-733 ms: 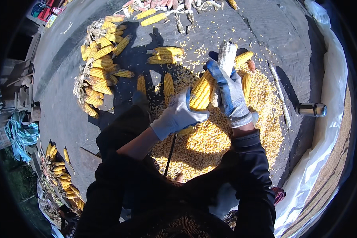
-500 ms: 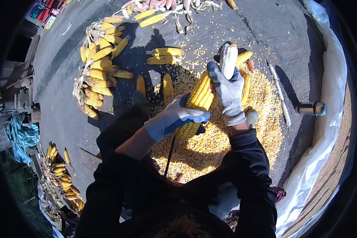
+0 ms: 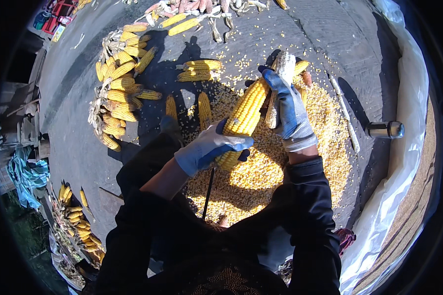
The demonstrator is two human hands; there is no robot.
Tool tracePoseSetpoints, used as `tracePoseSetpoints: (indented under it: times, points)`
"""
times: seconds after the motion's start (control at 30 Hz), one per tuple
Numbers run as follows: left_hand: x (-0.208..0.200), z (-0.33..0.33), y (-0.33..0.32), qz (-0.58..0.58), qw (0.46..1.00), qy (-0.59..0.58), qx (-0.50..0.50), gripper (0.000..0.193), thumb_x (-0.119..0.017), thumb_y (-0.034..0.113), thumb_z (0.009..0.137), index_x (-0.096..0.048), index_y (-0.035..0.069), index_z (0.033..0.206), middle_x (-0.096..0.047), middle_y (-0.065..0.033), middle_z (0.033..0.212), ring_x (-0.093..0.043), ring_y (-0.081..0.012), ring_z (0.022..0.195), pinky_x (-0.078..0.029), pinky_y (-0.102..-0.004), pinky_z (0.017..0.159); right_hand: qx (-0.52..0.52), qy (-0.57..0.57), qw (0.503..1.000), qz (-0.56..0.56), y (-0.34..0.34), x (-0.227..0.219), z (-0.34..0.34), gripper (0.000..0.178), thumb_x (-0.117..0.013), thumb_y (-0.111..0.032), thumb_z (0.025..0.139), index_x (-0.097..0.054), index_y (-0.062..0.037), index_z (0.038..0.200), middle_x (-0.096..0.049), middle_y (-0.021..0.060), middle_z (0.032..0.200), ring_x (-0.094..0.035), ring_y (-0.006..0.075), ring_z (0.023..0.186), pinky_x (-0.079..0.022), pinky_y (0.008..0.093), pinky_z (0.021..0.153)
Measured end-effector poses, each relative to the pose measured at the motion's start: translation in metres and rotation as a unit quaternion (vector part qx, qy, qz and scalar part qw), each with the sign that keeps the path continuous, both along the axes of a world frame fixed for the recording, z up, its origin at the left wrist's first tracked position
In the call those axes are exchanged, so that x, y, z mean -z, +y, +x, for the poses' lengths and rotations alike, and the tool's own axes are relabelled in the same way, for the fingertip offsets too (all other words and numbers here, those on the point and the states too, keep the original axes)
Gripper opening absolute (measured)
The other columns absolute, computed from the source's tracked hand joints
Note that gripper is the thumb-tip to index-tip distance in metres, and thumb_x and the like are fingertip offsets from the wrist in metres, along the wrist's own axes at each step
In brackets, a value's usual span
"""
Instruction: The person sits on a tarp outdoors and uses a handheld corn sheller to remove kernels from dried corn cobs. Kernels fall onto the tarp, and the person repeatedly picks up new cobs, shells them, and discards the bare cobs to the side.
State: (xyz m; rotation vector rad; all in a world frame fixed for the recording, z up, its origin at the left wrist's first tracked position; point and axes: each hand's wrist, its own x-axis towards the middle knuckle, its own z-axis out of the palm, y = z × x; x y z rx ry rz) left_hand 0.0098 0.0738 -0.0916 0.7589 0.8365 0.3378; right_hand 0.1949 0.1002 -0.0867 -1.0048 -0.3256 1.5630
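In a grey-and-blue work glove, my left hand (image 3: 209, 147) is closed round the lower part of a yellow corn cob (image 3: 247, 109) full of kernels, which tilts up to the right. My right hand (image 3: 291, 110), gloved alike, is closed round a pale, bare corncob (image 3: 284, 66) whose top sticks out above the fingers. Its lower end shows beside the yellow cob, near or against it; I cannot tell whether they touch. Below both hands spreads a heap of loose corn kernels (image 3: 261, 182). More yellow cobs (image 3: 300, 68) lie just beyond my right hand, partly hidden by it.
Bundled yellow cobs (image 3: 120, 96) lie to the left, with a pair of cobs (image 3: 199, 71) nearer the middle. Stripped reddish cobs (image 3: 197, 6) are piled at the far edge. A metal flask (image 3: 385, 130) lies at right by white plastic sheeting (image 3: 398, 182). A pale stick-like piece (image 3: 344, 113) lies nearby.
My right hand has turned, and the bare cob now stands more upright, with its lower end showing below the fingers. The yellow cob and my left hand have shifted slightly left.
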Motion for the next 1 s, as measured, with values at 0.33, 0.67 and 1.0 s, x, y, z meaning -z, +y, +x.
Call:
tracePoseSetpoints:
  times: [0.33,0.67,1.0]
  points:
    - [0.006,-0.010,-0.006,0.058,0.998,-0.014,0.020,0.048,-0.071,0.010,0.076,-0.050,-0.001,0.118,-0.065,-0.0111,0.096,-0.066,-0.0198,0.079,-0.054,-0.0324,0.070,0.089,-0.145,0.984,0.048,0.005,0.017,-0.016,0.018,-0.069,-0.016,0.082,-0.063,-0.0008,0.091,-0.063,0.0013,0.073,-0.054,0.0060,0.054,-0.043,0.0223,0.045]
    - [-0.014,-0.003,-0.005,-0.022,0.998,0.056,0.004,0.043,-0.071,0.009,0.077,-0.051,-0.002,0.114,-0.065,-0.0093,0.090,-0.066,-0.0185,0.075,-0.055,-0.0300,0.067,0.138,-0.185,0.973,-0.005,0.007,0.017,-0.032,0.011,-0.072,-0.011,0.079,-0.065,-0.0030,0.083,-0.059,-0.0023,0.068,-0.050,0.0045,0.054,-0.039,0.0208,0.049]
    - [0.028,0.009,-0.015,0.448,0.830,0.333,0.012,0.071,-0.078,0.021,0.068,-0.042,-0.004,0.123,-0.062,-0.0163,0.104,-0.063,-0.0227,0.091,-0.050,-0.0311,0.081,0.048,-0.066,0.997,0.004,0.006,0.012,-0.022,0.030,-0.072,-0.018,0.079,-0.061,0.0003,0.100,-0.060,0.0015,0.080,-0.054,0.0085,0.063,-0.041,0.0201,0.054]
